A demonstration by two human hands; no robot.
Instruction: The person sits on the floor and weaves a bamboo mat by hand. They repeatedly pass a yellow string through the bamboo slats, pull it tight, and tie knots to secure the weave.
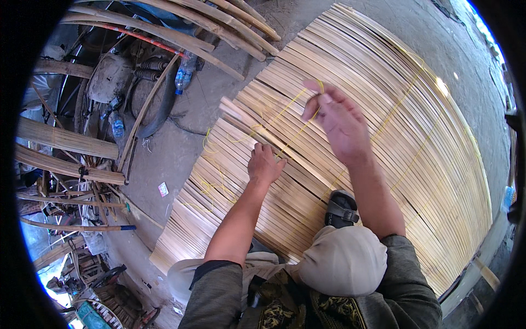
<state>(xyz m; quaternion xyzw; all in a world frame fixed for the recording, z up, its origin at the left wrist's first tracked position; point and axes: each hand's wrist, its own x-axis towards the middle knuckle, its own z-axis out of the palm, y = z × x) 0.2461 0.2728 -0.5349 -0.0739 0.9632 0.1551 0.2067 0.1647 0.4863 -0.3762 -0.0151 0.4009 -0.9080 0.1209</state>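
A wide mat of thin bamboo slats [307,115] lies on the ground beneath my hands. My right hand [342,123] is raised above it, its fingers closed in a pinch on yellow string [294,104]. From there the string runs in two lines down to the slats near my left hand [265,164]. That hand rests on the slats, with its thumb apart from the other fingers. Just beyond it, a lighter slat [241,114] sticks out past the mat's left edge, beside a dark gap. Loose yellow string loops lie on the slats left of my left hand.
My sandalled foot [342,209] stands on the mat. Bamboo poles [219,22] lie at the upper left, near a plastic bottle [183,74] and a black tyre [161,112]. Split bamboo bundles [66,137] and clutter fill the left side. Concrete floor [148,192] borders the mat.
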